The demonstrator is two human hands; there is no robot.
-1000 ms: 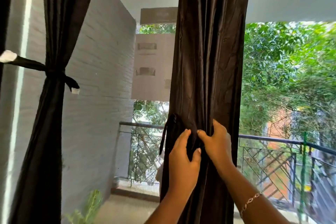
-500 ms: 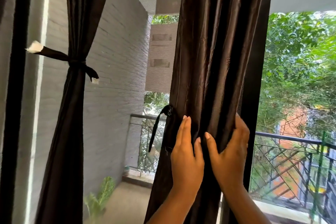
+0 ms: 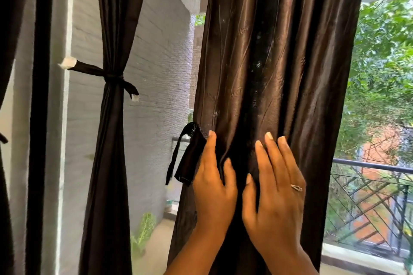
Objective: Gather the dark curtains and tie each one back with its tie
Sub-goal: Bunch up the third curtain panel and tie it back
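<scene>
A wide dark brown curtain (image 3: 279,62) hangs straight down in front of me, untied. Its dark tie (image 3: 186,158) dangles loose from the curtain's left edge, just left of my left hand (image 3: 214,185). That hand pinches a fold of the curtain between thumb and fingers. My right hand (image 3: 277,192), with a ring on one finger, lies flat on the curtain's front with its fingers spread. To the left a second dark curtain (image 3: 111,163) is gathered at mid height, where a knotted tie (image 3: 107,76) with white ends binds it.
A black frame post (image 3: 42,118) and another dark curtain edge (image 3: 11,29) stand at far left. Behind are a grey brick wall (image 3: 156,96), a balcony railing (image 3: 368,166), trees and a small plant (image 3: 143,230) on the floor.
The view has shifted, so the curtains sit further right and closer. My right hand has come off the curtain's right edge and now lies flat on its front. My left hand stays by the tie.
</scene>
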